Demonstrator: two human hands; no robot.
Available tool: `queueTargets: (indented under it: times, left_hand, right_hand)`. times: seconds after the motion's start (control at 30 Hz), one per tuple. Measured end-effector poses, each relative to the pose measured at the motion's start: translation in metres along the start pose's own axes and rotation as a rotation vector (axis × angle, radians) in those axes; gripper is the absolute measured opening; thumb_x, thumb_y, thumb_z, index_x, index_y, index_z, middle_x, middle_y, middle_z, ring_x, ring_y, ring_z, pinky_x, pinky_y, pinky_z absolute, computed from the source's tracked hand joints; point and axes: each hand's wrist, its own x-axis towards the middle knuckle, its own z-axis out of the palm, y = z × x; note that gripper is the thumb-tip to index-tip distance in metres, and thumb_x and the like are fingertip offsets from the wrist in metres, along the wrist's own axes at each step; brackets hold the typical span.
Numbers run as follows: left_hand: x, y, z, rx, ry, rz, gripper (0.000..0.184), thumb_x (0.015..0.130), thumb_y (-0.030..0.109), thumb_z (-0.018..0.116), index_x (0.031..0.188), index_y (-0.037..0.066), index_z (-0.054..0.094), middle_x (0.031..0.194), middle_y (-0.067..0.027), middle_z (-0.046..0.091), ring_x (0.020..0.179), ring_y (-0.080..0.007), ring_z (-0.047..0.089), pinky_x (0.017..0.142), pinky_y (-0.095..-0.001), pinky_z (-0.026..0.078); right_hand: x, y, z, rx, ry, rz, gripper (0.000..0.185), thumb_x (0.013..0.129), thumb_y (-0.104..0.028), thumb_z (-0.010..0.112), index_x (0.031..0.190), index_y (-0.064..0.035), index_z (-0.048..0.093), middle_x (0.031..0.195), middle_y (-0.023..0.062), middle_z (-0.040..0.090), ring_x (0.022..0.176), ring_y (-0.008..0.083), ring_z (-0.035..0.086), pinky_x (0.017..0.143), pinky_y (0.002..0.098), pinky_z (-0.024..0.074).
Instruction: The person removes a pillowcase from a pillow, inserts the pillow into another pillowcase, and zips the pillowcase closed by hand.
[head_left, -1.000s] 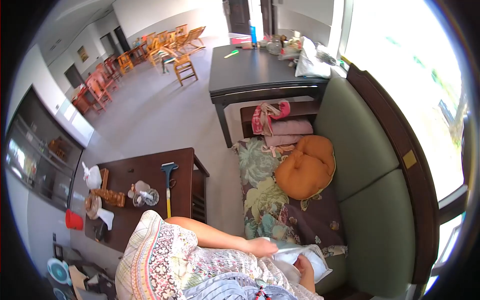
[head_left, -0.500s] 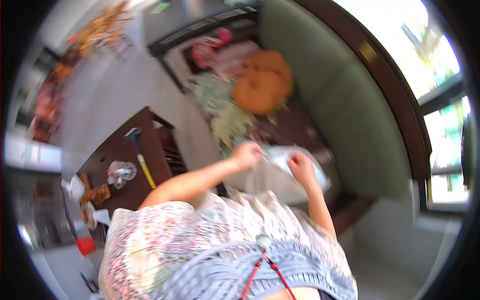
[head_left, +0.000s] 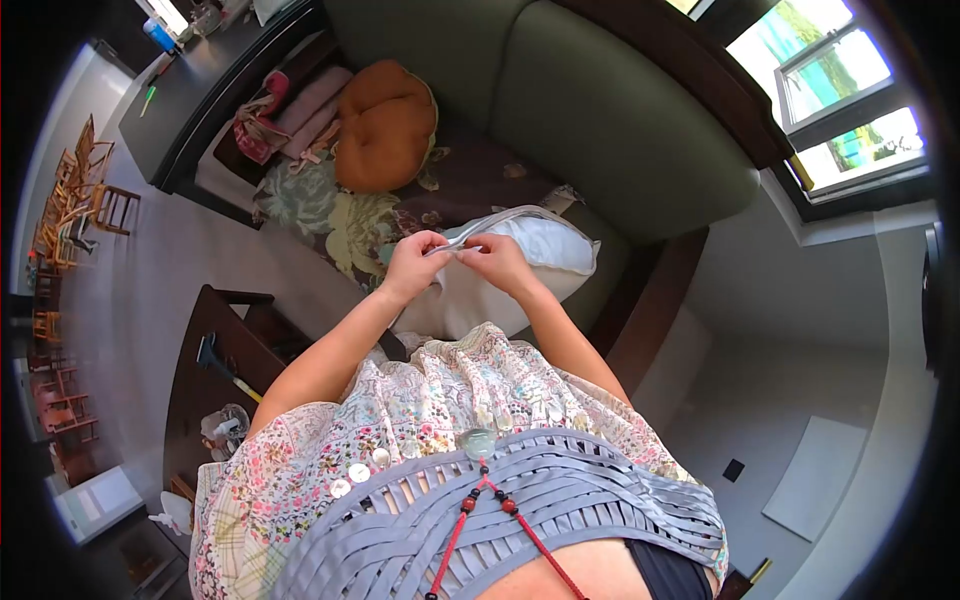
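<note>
A pale cushion cover with a white inner cushion showing at its open edge lies in front of my body, at the sofa's near end. My left hand pinches the cover's edge. Close beside it, my right hand also pinches that edge, so the fingertips of both nearly meet. The white inner cushion bulges out to the right of my right hand. Both forearms reach forward over my patterned clothing.
Beyond the hands, an orange cushion rests on the floral cover of the green sofa. A dark low table stands at the left, a black table at the upper left. Windows are at the upper right.
The view has swung round, putting the cushion nearer the centre. My hands, apart before, have come together at the cover's edge.
</note>
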Motion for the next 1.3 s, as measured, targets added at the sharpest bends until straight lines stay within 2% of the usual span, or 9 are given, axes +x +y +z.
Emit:
queueTargets:
  times: [0.2, 0.27, 0.4, 0.8, 0.87, 1.0, 1.07, 1.17, 1.3]
  left_hand:
    - [-0.005, 0.007, 0.000, 0.156, 0.007, 0.034, 0.010, 0.074, 0.006, 0.059, 0.082, 0.002, 0.055, 0.070, 0.0027, 0.052, 0.062, -0.0034, 0.046, 0.056, -0.0183, 0.038]
    - [-0.006, 0.013, 0.001, 0.239, 0.024, 0.045, 0.010, 0.073, 0.007, 0.060, 0.081, 0.002, 0.055, 0.068, 0.0020, 0.053, 0.061, -0.0040, 0.046, 0.055, -0.0193, 0.038]
    - [-0.006, 0.021, 0.011, 0.398, 0.076, 0.148, 0.013, 0.071, 0.012, 0.060, 0.079, 0.003, 0.055, 0.065, -0.0036, 0.055, 0.058, -0.0101, 0.050, 0.054, -0.0247, 0.040]
    - [0.010, 0.030, 0.027, 0.373, 0.024, 0.197, 0.017, 0.069, 0.014, 0.058, 0.080, 0.002, 0.055, 0.064, -0.0074, 0.055, 0.057, -0.0160, 0.052, 0.055, -0.0278, 0.042]
    - [0.013, 0.032, 0.028, 0.394, 0.000, 0.209, 0.018, 0.069, 0.015, 0.058, 0.081, 0.002, 0.056, 0.064, -0.0077, 0.055, 0.057, -0.0168, 0.052, 0.056, -0.0283, 0.042]
    - [0.018, 0.035, 0.033, 0.544, -0.087, 0.242, 0.020, 0.069, 0.017, 0.059, 0.083, 0.003, 0.058, 0.068, -0.0116, 0.057, 0.062, -0.0250, 0.056, 0.058, -0.0330, 0.044]
    - [0.021, 0.039, 0.036, 0.629, -0.115, 0.266, 0.020, 0.069, 0.017, 0.060, 0.083, 0.003, 0.059, 0.070, -0.0131, 0.058, 0.065, -0.0282, 0.056, 0.059, -0.0349, 0.044]
    - [0.017, 0.046, 0.051, 0.617, -0.159, 0.378, 0.016, 0.070, 0.017, 0.059, 0.080, 0.004, 0.059, 0.071, -0.0143, 0.058, 0.068, -0.0315, 0.055, 0.059, -0.0378, 0.044]
    - [0.011, 0.056, 0.063, 0.648, -0.187, 0.471, 0.010, 0.071, 0.014, 0.057, 0.074, 0.004, 0.057, 0.069, -0.0138, 0.056, 0.066, -0.0324, 0.055, 0.057, -0.0400, 0.042]
  right_hand:
    - [-0.003, 0.003, 0.010, 0.276, 0.077, -0.042, 0.022, 0.071, -0.020, 0.059, 0.081, -0.0010, 0.062, 0.069, 0.0135, 0.060, 0.059, 0.0238, 0.058, 0.055, 0.0337, 0.0445]
    - [-0.017, -0.021, 0.010, -0.243, 0.306, -0.244, 0.014, 0.071, -0.016, 0.055, 0.073, -0.0024, 0.059, 0.067, 0.0141, 0.058, 0.062, 0.0281, 0.058, 0.055, 0.0367, 0.0442]
    - [-0.022, -0.029, 0.015, -0.472, 0.305, -0.168, 0.010, 0.071, -0.013, 0.053, 0.069, -0.0034, 0.053, 0.067, 0.0153, 0.057, 0.066, 0.0322, 0.056, 0.056, 0.0398, 0.0436]
    - [-0.023, -0.005, -0.016, 0.008, 0.163, 0.038, 0.017, 0.077, -0.018, 0.054, 0.074, -0.0008, 0.053, 0.067, 0.0141, 0.057, 0.060, 0.0255, 0.055, 0.057, 0.0353, 0.0438]
    - [-0.024, -0.016, -0.024, 0.297, 0.058, 0.335, 0.016, 0.076, -0.016, 0.054, 0.073, 0.0001, 0.052, 0.066, 0.0139, 0.057, 0.060, 0.0239, 0.055, 0.058, 0.0343, 0.0446]
    - [-0.025, -0.020, -0.036, 0.328, 0.029, 0.378, 0.017, 0.075, -0.016, 0.052, 0.073, 0.0007, 0.053, 0.068, 0.0163, 0.058, 0.063, 0.0273, 0.057, 0.060, 0.0369, 0.0458]
    - [-0.026, -0.025, -0.040, -0.314, 0.147, 0.179, 0.019, 0.073, -0.018, 0.048, 0.074, -0.0003, 0.055, 0.072, 0.0183, 0.060, 0.068, 0.0323, 0.058, 0.062, 0.0414, 0.0461]
    - [-0.033, -0.041, -0.047, -0.656, 0.193, 0.188, 0.020, 0.071, -0.018, 0.046, 0.076, -0.0021, 0.057, 0.077, 0.0191, 0.060, 0.073, 0.0358, 0.058, 0.066, 0.0446, 0.0455]
    - [-0.040, -0.020, -0.059, -0.706, 0.208, 0.261, 0.020, 0.070, -0.018, 0.046, 0.076, -0.0030, 0.058, 0.076, 0.0186, 0.060, 0.074, 0.0360, 0.058, 0.066, 0.0453, 0.0451]
